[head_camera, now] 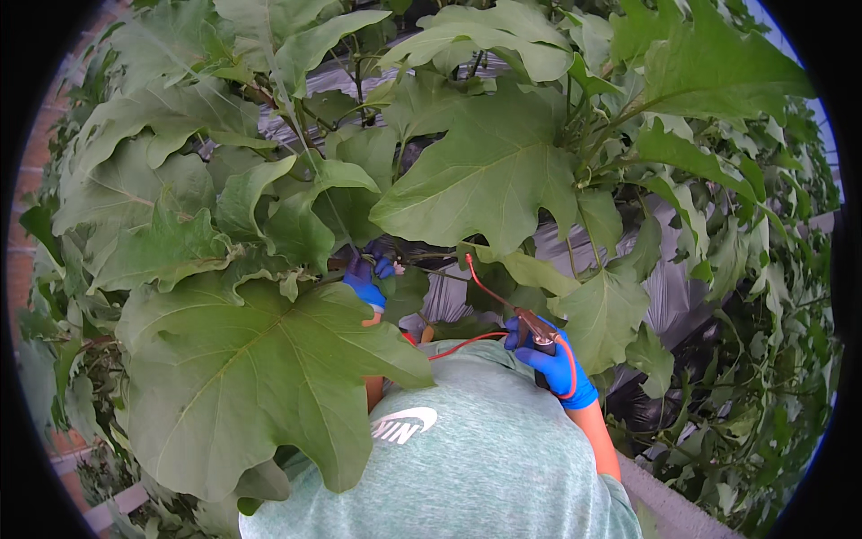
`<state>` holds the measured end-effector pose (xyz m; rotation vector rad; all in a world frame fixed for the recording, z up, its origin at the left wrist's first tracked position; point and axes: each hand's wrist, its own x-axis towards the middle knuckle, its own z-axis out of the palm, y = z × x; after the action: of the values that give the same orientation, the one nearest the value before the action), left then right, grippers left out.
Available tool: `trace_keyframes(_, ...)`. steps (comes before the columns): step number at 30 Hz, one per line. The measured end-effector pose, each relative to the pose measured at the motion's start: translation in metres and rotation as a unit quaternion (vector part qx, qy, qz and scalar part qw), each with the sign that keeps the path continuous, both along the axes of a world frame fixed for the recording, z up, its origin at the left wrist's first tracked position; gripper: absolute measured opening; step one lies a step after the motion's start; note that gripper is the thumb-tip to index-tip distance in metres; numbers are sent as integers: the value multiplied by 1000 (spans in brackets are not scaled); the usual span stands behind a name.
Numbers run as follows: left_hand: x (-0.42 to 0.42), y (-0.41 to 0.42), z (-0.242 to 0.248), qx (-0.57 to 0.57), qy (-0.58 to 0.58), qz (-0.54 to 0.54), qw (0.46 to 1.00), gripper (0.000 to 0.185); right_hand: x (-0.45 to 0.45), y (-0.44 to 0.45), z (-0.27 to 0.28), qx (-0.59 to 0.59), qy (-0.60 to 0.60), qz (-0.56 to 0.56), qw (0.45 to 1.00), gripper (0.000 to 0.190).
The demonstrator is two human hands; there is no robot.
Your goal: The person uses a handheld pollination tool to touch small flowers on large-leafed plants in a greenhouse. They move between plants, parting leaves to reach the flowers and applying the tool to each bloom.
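My left hand (366,283), in a blue glove, reaches in among large lobed leaves of what look like eggplant plants. Its fingers are bent beside a small pale pink flower (399,268), close to a stem and the lower end of a translucent string (330,199). Leaves and shadow hide what the fingers touch. On the right, my right hand (557,369), also blue-gloved, is wrapped around a dark handheld tool (537,329) with a brownish tapered head. A thin red-tipped nozzle (485,286) extends from it up and left, and a red tube (569,364) loops past the wrist.
A broad leaf (256,384) overlaps my left forearm and shirt. Another big leaf (485,172) hangs above both hands. Silvery plastic film (663,283) covers the ground behind the stems. A red hose (465,342) crosses in front of my chest.
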<state>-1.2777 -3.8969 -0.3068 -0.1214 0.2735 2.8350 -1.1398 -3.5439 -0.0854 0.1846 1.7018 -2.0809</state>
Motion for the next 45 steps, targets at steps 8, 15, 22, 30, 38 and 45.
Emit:
trace_keyframes(8,36,66,-23,-218,-165,165,948,22,-29,106,0,5,-30,98,995,48)
trace_keyframes(15,48,65,-30,-946,26,-222,234,32,-40,169,12,81,-39,162,983,45)
trace_keyframes(22,-16,84,76,-846,34,40,530,45,-40,180,19,28,-9,132,991,47)
trace_keyframes(30,-53,86,122,-256,-17,367,894,52,-33,177,33,-6,-2,38,999,59)
trace_keyframes(38,-127,36,100,-371,-62,381,845,49,-40,155,29,15,10,23,1000,57)
trace_keyframes(45,-120,28,83,-429,-101,376,815,43,-43,134,26,15,-6,20,1000,53)
